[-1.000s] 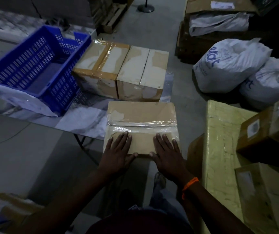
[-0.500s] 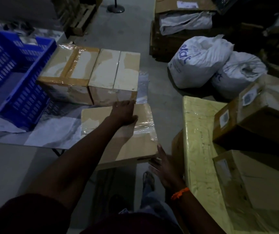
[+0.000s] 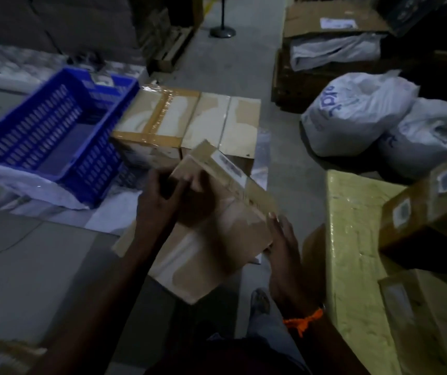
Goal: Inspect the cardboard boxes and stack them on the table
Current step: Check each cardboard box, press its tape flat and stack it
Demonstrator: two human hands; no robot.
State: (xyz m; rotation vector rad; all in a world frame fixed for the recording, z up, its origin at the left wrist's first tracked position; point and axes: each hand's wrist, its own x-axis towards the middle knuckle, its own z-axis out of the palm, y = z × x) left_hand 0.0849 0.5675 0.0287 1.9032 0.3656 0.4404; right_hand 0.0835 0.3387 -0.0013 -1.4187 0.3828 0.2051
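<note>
Only 1 view is given, from a head-worn wide-angle camera looking forward and steeply down. Both forearms enter from the bottom edge, close to the lens, and the held cardboard box [image 3: 206,234] fills the centre. The blue crate [image 3: 52,136] lies farther off at left, white sacks [image 3: 357,112] at right.

Dim, grainy; motion blur; tape glare; dark corners, wide-angle bend at edges.

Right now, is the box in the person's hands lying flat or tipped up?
Tipped up. The held box is tilted, its far edge raised, gripped by the left hand and the right hand.
</note>
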